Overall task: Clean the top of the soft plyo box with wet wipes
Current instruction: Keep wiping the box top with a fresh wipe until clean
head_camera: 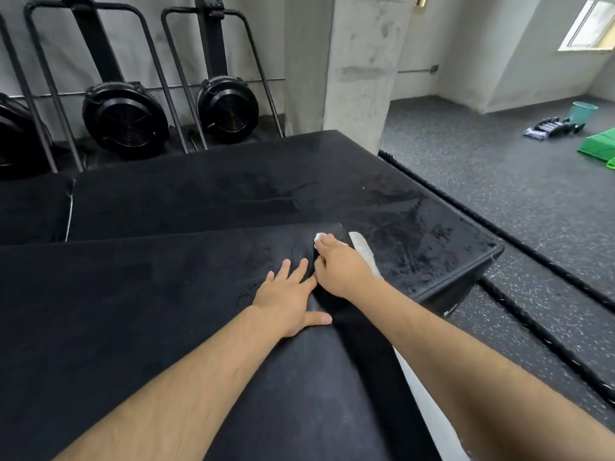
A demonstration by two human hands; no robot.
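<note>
Trainee: Streaks are showing on the lower box (416, 227) beyond, yet the nearer soft plyo box (149, 311) is looking dull across most of its top. Where is the cleaning happening?

Coach: At the far right corner of the near top. The right hand (339, 267) is curling its fingers over a bunched white wet wipe (320, 236) and pressing it down there, just beside a pale patch (364, 251) on the corner edge. The left hand (286, 304) is lying flat on the top, fingers spread, holding nothing, just beside the right hand.

Trainee: So what is making this stroke a good one?

Coach: I am only judging here, but the wad is covering very little fabric. Opening it flatter under the palm should be wiping a wider band. Pulling in long overlapping passes from the far edge toward the body is likely leaving fewer missed strips than scrubbing one spot. The napped cover is probably trapping lint, so even pressure is mattering more than speed.

Trainee: And the flat hand?

Coach: It is bracing against a soft top that is probably giving under weight. It is also sitting on surface that looks uncleaned, so it is needing to shift aside as the passes are coming across. Whether the wipe is damp enough, I cannot tell.
</note>
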